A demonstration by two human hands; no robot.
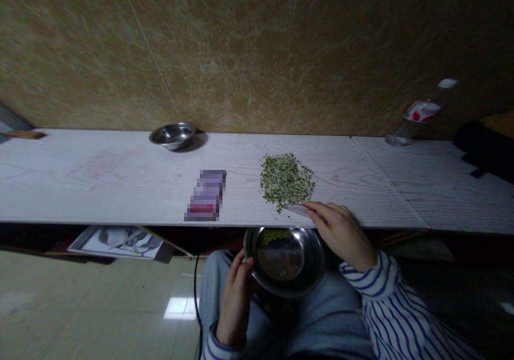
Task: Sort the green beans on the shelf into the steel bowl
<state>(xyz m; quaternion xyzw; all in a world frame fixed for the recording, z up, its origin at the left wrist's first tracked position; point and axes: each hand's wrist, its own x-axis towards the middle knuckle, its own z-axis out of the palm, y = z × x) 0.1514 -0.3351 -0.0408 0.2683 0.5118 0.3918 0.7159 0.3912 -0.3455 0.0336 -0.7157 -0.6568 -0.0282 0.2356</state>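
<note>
My left hand grips the left rim of a large metal bowl, thumb on the edge. The bowl is held over my lap, under the table's front edge, tilted so that I see inside. A small heap of green beans, like mung beans, lies in its far part. My right hand is closed on what looks like a metal spoon, held low over the tabletop near the front edge. Its tip is at the near side of a spread of green beans. My fingers hide its handle.
On the white tabletop, a small metal bowl stands near the wall, and a blurred-out phone-like rectangle lies left of the beans. Back right are a plastic bottle and a dark cloth item. A black cable hangs below.
</note>
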